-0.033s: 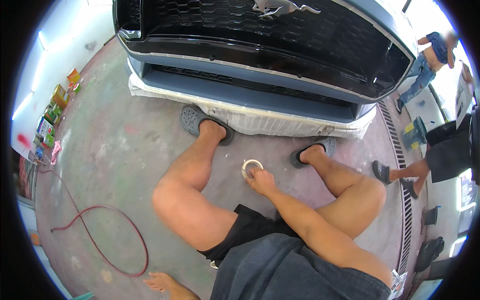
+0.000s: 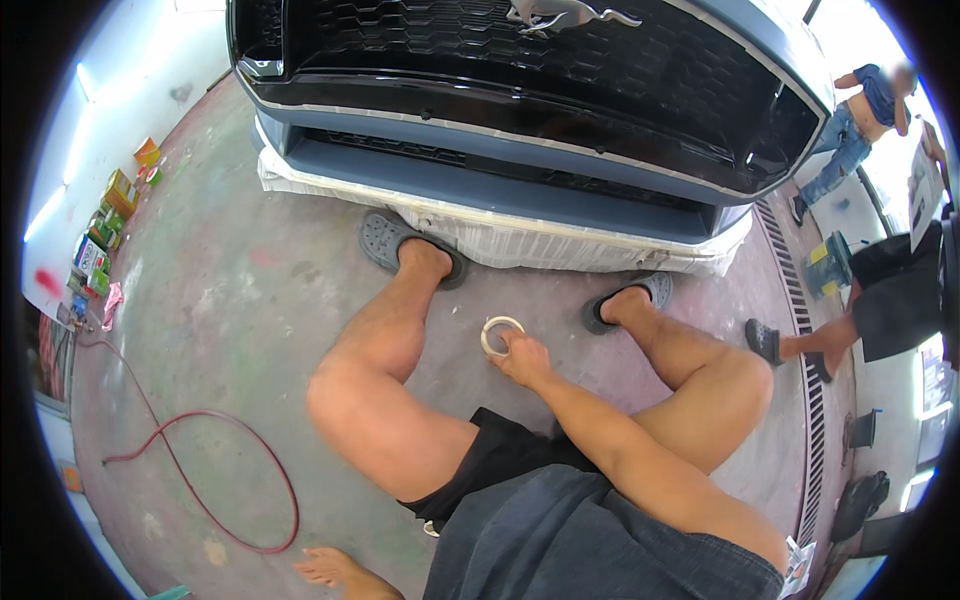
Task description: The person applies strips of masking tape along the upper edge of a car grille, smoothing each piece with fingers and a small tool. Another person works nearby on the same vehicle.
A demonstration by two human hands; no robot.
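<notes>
My right hand (image 2: 526, 359) is closed on the rim of a roll of cream masking tape (image 2: 484, 338), between my spread knees and above the floor. The ring's open centre shows. At the lower left, my left hand (image 2: 324, 566) hangs out to the side with its fingers stretched apart and nothing in them. Ahead of me is the front of a car, with a black honeycomb grille (image 2: 420, 50) edged in pale tape and a grey-blue bumper (image 2: 480, 190). Pale masking sheet (image 2: 560, 247) wraps the bumper's underside, close to my clogs.
A red hose (image 2: 290, 490) curls on the floor at left. Paint cans (image 2: 122, 193) line the left wall. A floor drain grate (image 2: 790, 270) runs along the right. Two people are at the right, one in jeans (image 2: 840, 150) farther back, one in black shorts (image 2: 900, 300) nearer.
The tape roll in my right hand has tilted slightly, its ring facing me more. At the right, the nearer person's legs have shifted a little. My left hand has barely moved.
</notes>
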